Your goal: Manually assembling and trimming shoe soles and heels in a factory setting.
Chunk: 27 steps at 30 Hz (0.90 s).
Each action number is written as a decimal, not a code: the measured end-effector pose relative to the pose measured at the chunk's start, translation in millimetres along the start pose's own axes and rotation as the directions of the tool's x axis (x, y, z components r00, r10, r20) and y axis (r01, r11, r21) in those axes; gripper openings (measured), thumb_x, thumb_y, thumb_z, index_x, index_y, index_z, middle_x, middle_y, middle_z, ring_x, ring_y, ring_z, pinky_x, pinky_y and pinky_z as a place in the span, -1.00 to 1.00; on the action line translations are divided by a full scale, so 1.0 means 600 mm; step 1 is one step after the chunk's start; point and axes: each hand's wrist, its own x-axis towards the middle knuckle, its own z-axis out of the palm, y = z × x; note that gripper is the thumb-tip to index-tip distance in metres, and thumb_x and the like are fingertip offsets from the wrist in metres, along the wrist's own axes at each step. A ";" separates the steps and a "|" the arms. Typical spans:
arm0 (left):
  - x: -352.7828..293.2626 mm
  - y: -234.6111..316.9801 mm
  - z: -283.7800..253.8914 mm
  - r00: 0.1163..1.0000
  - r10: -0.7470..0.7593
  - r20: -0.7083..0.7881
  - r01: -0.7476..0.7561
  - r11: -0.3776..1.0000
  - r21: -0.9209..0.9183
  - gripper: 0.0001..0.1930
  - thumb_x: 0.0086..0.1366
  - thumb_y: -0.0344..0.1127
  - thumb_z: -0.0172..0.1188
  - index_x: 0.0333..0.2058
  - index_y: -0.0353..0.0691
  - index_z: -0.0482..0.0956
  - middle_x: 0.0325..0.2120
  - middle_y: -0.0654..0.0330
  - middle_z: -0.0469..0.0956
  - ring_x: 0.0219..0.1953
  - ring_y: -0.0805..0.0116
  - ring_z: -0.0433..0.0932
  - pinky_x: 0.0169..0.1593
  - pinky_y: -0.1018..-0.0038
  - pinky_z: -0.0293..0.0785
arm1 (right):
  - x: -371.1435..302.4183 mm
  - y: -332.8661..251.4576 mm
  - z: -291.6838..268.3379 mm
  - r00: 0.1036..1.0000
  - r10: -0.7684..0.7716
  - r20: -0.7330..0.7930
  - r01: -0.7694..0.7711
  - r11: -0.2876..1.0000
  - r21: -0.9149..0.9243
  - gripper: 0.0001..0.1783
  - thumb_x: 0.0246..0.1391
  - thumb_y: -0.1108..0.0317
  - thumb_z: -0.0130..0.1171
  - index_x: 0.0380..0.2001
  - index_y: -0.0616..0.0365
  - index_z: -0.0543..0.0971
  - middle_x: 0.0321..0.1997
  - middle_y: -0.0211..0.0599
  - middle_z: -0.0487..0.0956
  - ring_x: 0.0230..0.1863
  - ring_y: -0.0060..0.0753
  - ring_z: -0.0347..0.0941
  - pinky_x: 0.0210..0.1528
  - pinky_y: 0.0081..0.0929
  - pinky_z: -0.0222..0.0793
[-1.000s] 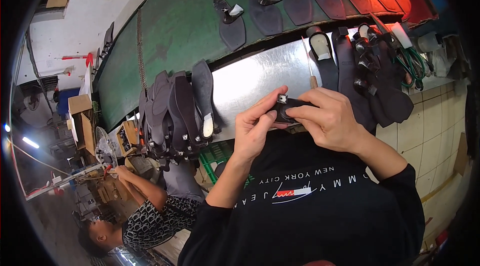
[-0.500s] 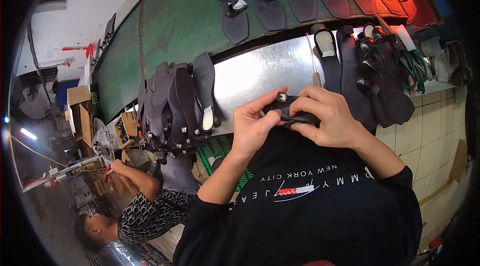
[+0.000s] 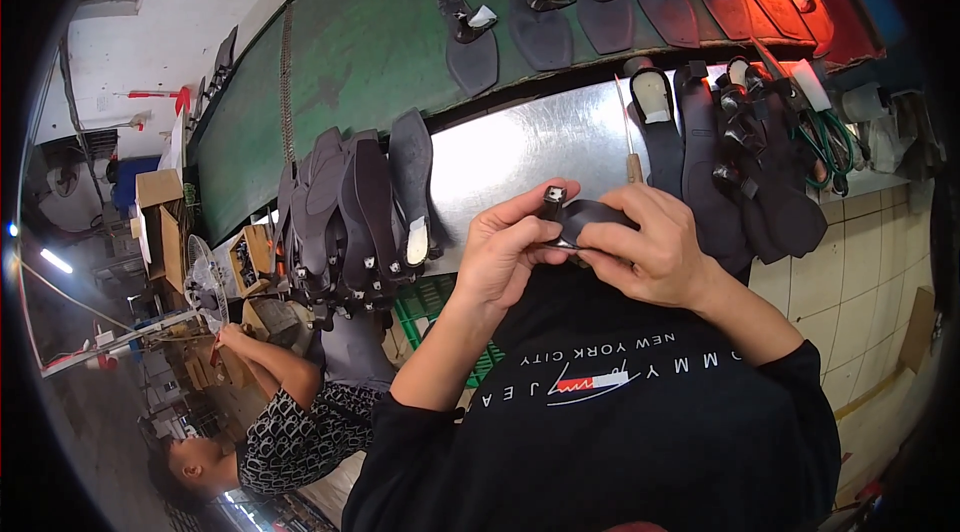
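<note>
Held in front of my chest is a dark shoe sole [image 3: 592,220] with a small black heel [image 3: 553,202] at its left end. The heel has a pale, squarish tip that points up. My left hand [image 3: 498,250] is closed round the heel end, thumb on top and index finger behind. My right hand [image 3: 655,244] pinches the other side of the sole with bent fingers, hiding part of it. Just beyond my hands lies a shiny metal work plate [image 3: 520,142]. A thin pointed tool with a wooden handle [image 3: 634,168] rests at its right side.
A green conveyor belt [image 3: 350,72] across the back carries several flat soles with loose heels, under reddish light at right. Stacked soles [image 3: 365,187] lie to the left, more soles [image 3: 705,152] to the right. A green crate [image 3: 422,300] and a co-worker [image 3: 300,437] are at lower left.
The heel has tilted more upright in my left hand, and more of the sole's smooth upper face shows. My right hand has shifted slightly to the right and down.
</note>
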 end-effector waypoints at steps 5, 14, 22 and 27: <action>-0.001 0.005 0.003 0.995 0.075 0.060 -0.072 0.996 -0.060 -0.55 0.27 -0.47 -0.06 0.16 -0.26 0.29 0.04 0.01 0.43 -0.28 0.41 0.60 -0.43 0.65 0.60 | 0.005 -0.005 -0.009 0.999 -0.045 0.022 0.044 0.999 0.028 -0.76 -0.26 0.37 0.32 -0.41 0.06 0.56 -0.38 -0.27 0.47 -0.46 -0.24 0.44 -0.47 -0.39 0.31; -0.011 0.011 -0.001 0.985 -0.085 0.149 0.063 0.987 0.147 -0.64 0.30 -0.37 -0.06 0.07 -0.28 0.37 -0.19 0.22 0.49 -0.25 0.57 0.48 -0.35 0.63 0.49 | -0.002 -0.002 -0.003 0.985 0.168 -0.044 -0.163 0.980 0.112 -0.81 -0.16 0.40 0.32 -0.48 0.14 0.49 -0.62 -0.31 0.50 -0.60 -0.25 0.44 -0.53 -0.39 0.32; -0.012 -0.008 0.009 0.995 -0.039 0.091 0.010 0.956 0.292 -0.69 0.27 -0.47 -0.08 -0.02 -0.40 0.40 -0.25 0.14 0.53 -0.30 0.49 0.54 -0.24 0.56 0.55 | -0.007 -0.003 -0.001 0.986 0.165 -0.018 -0.165 0.986 0.031 -0.80 -0.17 0.39 0.32 -0.54 0.12 0.46 -0.66 -0.34 0.47 -0.62 -0.26 0.44 -0.55 -0.40 0.29; -0.011 -0.019 0.006 0.994 -0.053 0.092 0.019 0.942 0.336 -0.79 0.31 -0.43 -0.01 -0.12 -0.36 0.45 -0.32 0.24 0.53 -0.31 0.59 0.47 -0.24 0.61 0.45 | -0.016 -0.008 0.008 0.978 0.207 -0.003 -0.206 0.977 0.055 -0.81 -0.15 0.41 0.30 -0.54 0.12 0.44 -0.67 -0.32 0.45 -0.62 -0.24 0.44 -0.55 -0.37 0.30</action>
